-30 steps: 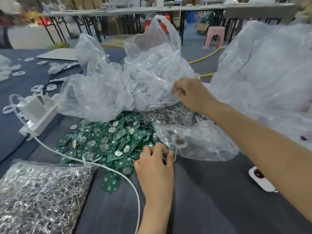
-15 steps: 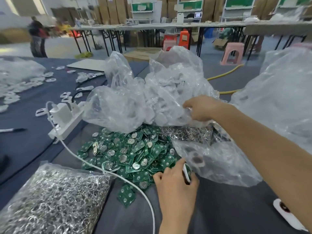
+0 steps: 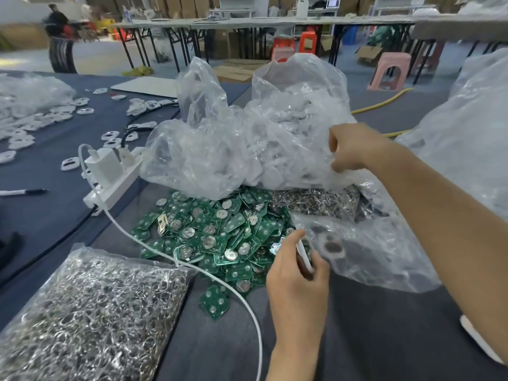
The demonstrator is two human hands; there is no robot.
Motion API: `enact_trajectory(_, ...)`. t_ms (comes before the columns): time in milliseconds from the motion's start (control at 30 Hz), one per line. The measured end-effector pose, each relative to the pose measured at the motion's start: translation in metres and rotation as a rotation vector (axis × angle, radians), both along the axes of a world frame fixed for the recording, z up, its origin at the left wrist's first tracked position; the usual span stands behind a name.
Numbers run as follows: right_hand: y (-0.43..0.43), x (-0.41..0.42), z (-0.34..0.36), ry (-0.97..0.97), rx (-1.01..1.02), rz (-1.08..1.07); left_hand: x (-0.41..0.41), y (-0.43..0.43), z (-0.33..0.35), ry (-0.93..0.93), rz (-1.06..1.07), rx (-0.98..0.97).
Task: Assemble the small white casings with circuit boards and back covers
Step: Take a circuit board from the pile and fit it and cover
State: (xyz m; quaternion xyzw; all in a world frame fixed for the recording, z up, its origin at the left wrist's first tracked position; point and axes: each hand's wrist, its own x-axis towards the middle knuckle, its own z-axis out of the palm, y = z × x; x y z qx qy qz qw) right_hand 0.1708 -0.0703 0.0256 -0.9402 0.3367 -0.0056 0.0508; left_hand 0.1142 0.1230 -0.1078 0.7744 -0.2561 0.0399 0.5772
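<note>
Far left there's a scatter of loose white parts (image 3: 27,127) on the blue table (image 3: 55,215), then the bag of metal rings (image 3: 90,312) up front and the white power strip (image 3: 110,185) with its cable (image 3: 220,284) snaking over the pile of green circuit boards (image 3: 214,235). None of that has budged since half a second ago. Behind the boards sits the big clear bag (image 3: 247,149) stuffed with white pieces.

What's different is the left hand (image 3: 297,281). It was lying low at the edge of the boards with its fingers down on the piece; now it's come up and turned, thumb on one side and fingers on the other, pinching the white casing (image 3: 303,255). You see the casing edge-on: a thin white strip, tilted, darker on the side facing the fingers. It's held above the right edge of the board pile, just beside the small clear bag (image 3: 371,251).

The right hand (image 3: 349,149) was dug into the big bag's plastic before. Now its fingers are curled against the film with the thumb raised, and honestly I can't tell if it's actually got hold of anything.
</note>
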Motion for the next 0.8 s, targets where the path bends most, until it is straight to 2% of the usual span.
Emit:
enact_trajectory(133, -0.014, -0.009, 0.013, -0.385, 0.334, -0.009, 0.0, -0.002, 0.0, -0.034, 0.001, -0.006)
enact_trajectory(300, -0.006, -0.029, 0.016, -0.881, 0.63, -0.063, -0.002, -0.002, -0.002, -0.004, -0.044, -0.047)
enact_trajectory(400, 0.028, -0.065, 0.02, -1.053, 0.833, 0.005, -0.002, -0.004, -0.003, 0.06, -0.072, -0.1)
enact_trajectory(467, 0.059, -0.106, 0.016, -1.069, 1.016, 0.124, -0.002, -0.004, -0.002, 0.092, -0.087, -0.132)
enact_trajectory(567, 0.099, -0.168, -0.002, -0.936, 1.221, 0.218, -0.004, -0.004, 0.0, 0.139, -0.147, -0.162)
enact_trajectory(667, 0.109, -0.22, -0.03, -0.905, 1.353, 0.085, -0.014, -0.003, 0.009, 0.137, -0.266, -0.2)
enact_trajectory(800, 0.108, -0.283, -0.062, -0.92, 1.347, -0.115, -0.048, 0.0, 0.013, 0.114, -0.49, -0.118)
